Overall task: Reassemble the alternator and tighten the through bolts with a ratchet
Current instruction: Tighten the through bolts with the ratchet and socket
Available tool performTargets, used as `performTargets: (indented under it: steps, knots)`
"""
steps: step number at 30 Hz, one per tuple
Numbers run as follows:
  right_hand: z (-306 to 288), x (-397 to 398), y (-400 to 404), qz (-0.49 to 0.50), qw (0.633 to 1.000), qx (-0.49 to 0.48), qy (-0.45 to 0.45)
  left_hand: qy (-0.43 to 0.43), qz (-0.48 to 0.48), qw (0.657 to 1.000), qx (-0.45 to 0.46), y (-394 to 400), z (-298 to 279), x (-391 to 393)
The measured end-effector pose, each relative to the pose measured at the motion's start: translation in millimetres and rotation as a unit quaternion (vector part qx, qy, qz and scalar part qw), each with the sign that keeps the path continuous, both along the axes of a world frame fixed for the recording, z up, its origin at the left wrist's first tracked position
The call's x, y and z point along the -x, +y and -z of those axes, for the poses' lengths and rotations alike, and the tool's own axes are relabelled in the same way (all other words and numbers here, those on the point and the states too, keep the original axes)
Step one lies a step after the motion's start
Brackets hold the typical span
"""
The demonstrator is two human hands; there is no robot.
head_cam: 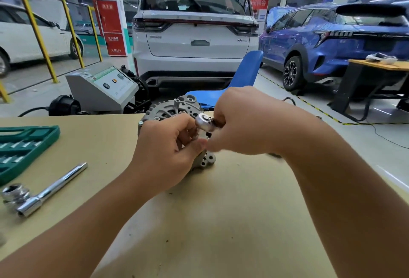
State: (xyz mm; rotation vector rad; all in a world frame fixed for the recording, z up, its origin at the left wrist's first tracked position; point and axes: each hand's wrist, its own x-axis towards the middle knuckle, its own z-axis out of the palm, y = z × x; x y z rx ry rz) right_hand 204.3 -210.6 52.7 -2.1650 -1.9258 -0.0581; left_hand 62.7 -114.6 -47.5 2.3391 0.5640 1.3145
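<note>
A grey cast alternator (174, 109) sits on the tan tabletop (221, 211) near its far edge, largely hidden behind both hands. My right hand (245, 122) grips the handle of a small ratchet (204, 122), whose round chrome head sits over the alternator's housing. My left hand (163, 151) rests against the alternator's near side, fingers curled up at the ratchet head and the socket below it. The bolt under the ratchet is hidden.
A green socket tray (24, 147) lies at the table's left edge. A large chrome socket handle with an attached socket (42, 195) lies in front of it. Behind the table stand a blue chair (243, 76), a grey test machine (99, 87) and parked cars.
</note>
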Motion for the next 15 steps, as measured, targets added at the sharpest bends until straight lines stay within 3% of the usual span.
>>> performTargets:
  steps: [5, 11, 15]
  knots:
    - [-8, 2, -7, -0.02, 0.999, 0.028, 0.036, -0.004, -0.015, 1.0, -0.019, 2, 0, 1]
    - [3, 5, 0, -0.01, 0.999, -0.009, -0.048, 0.022, 0.036, 0.999, -0.017, 3, -1, 5]
    - [-1, 6, 0, -0.033, 0.999, 0.023, 0.017, 0.009, 0.025, 0.999, -0.023, 2, 0, 3]
